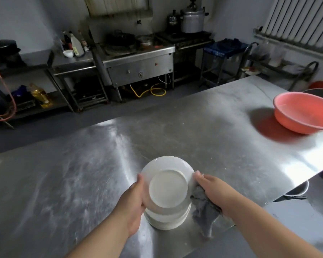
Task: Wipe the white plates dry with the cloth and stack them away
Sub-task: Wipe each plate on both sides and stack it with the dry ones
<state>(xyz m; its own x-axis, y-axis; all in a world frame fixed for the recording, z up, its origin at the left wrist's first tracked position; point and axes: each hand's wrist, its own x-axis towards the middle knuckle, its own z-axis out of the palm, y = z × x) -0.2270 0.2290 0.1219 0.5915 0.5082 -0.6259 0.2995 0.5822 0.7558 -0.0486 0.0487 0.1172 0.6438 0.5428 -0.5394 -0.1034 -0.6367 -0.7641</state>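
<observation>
**Plate held over the stack, near edge of the tabletop**

A round white plate [168,190], underside up with its foot ring showing, sat tilted over a stack [166,220] of glossy white plates by the steel tabletop's [82,183] near edge. The left hand [134,203] gripped its left rim, fingers curled underneath and hidden. The right hand [213,190] held a crumpled grey cloth [205,215] against the right rim, thumb out of sight. A pink plastic basin [304,112] stood at the far right corner, partly cut off.
</observation>
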